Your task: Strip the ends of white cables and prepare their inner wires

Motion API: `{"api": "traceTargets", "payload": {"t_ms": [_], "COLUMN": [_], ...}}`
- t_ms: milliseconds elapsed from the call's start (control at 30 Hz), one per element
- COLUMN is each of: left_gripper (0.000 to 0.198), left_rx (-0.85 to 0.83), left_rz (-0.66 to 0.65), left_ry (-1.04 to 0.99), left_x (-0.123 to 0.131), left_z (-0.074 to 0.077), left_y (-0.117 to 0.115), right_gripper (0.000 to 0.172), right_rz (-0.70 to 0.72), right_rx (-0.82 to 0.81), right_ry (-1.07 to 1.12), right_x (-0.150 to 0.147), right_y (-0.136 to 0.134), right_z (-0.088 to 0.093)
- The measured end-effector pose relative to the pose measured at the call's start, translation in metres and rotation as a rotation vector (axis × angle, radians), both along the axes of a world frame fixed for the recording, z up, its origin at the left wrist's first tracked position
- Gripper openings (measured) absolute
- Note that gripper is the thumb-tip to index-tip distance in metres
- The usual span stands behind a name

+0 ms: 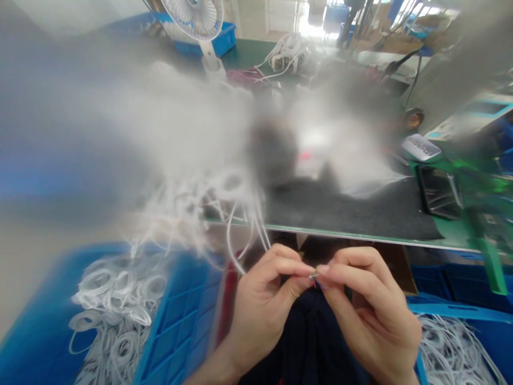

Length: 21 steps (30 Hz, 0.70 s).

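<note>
My left hand (266, 305) and my right hand (368, 307) meet fingertip to fingertip in front of the table edge, above dark clothing. Both are closed in a pinch on a tiny part (313, 276) with a metallic glint and bits of red and blue; its shape is too small to make out. Beyond my left hand, white cables (236, 219) hang over the table's edge, partly blurred.
At the lower left a blue bin (170, 326) holds coiled white cables, and another blue bin (452, 309) with cables stands at the lower right. A phone (438, 191) lies on the dark mat (360, 214). A white fan (208, 51) stands behind.
</note>
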State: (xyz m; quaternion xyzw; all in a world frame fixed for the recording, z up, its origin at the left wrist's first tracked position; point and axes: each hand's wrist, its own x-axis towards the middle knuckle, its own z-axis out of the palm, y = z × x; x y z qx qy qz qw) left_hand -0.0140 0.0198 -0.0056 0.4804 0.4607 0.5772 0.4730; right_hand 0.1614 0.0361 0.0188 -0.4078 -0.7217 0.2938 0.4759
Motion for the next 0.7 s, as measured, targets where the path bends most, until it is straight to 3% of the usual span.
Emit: {"api": "traceTargets", "payload": {"t_ms": [333, 700], "left_gripper": [0.010, 0.006], "left_rx": [-0.018, -0.072], "left_rz": [-0.078, -0.119], "left_ry": [-0.074, -0.127], "left_x": [-0.0013, -0.0027], "left_z": [-0.0017, -0.0017], "left_y": [-0.0011, -0.0009], "right_gripper": [0.038, 0.027], "right_rz": [0.010, 0.026], "right_rx": [0.036, -0.097], "right_ry": [-0.031, 0.031], "right_x": [0.0034, -0.0010], "right_y": [0.0021, -0.0003], "right_z": [0.0039, -0.0005]}}
